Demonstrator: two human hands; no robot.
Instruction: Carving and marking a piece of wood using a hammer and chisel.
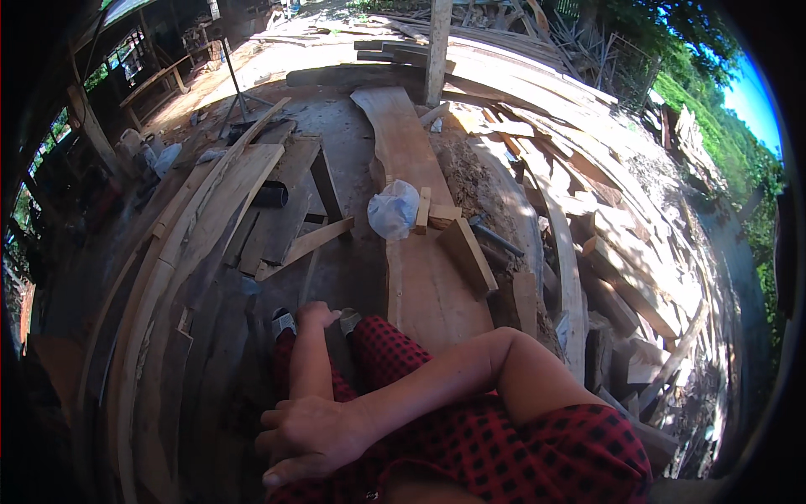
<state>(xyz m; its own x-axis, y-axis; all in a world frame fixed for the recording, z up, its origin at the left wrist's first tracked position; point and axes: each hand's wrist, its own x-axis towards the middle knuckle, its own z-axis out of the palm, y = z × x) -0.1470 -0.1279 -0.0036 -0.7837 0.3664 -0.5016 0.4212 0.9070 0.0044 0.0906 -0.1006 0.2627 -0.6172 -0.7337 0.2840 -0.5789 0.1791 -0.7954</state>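
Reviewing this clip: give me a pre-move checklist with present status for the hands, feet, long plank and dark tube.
1. Right hand apart from left forearm: not ok; it overlaps it in view.
2. Left hand empty: cannot tell; palm hidden.
3. Feet off the long plank: ok; both beside it.
4. Plank unobstructed: not ok; plastic bag and wood blocks there.
5. Dark tube secured: cannot tell.

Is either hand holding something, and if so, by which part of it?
No held thing shows at the left hand or the right hand; both palms are hidden, so a small one cannot be excluded.
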